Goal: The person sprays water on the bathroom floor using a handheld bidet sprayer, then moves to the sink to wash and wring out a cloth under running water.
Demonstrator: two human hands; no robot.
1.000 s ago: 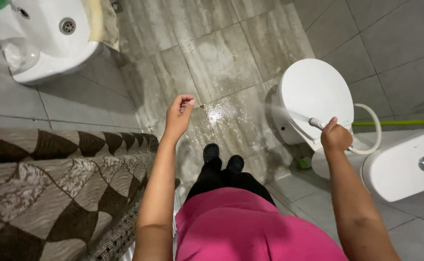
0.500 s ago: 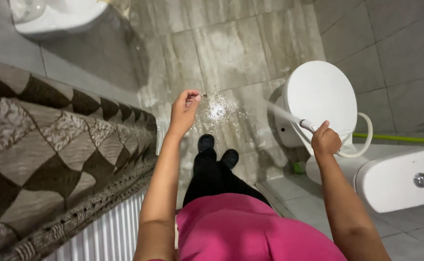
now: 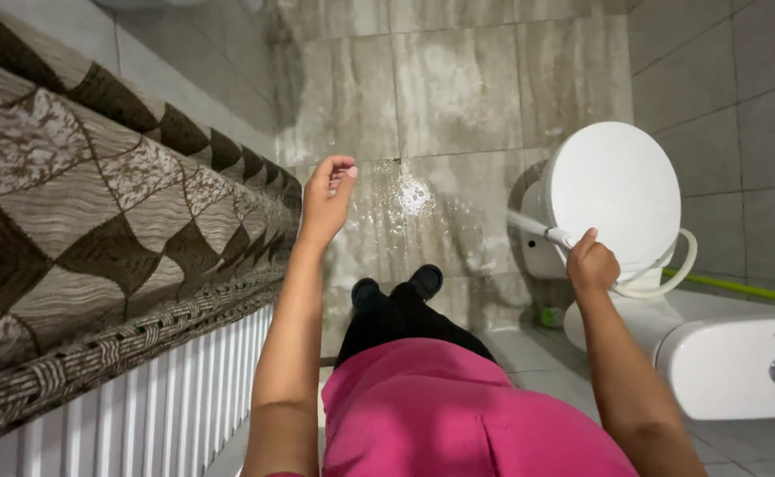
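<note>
The spray nozzle point(image 3: 557, 234) sits at right, just in front of the closed white toilet lid point(image 3: 615, 193), its white hose point(image 3: 670, 284) looping behind. The right hand point(image 3: 592, 265) grips it, fingers wrapped tight. Water strikes the wet floor tiles point(image 3: 414, 193) farther left. The left hand point(image 3: 327, 196) hovers empty, fingers loosely curled, beside the patterned rug point(image 3: 96, 230) draped over the radiator point(image 3: 166, 415).
</note>
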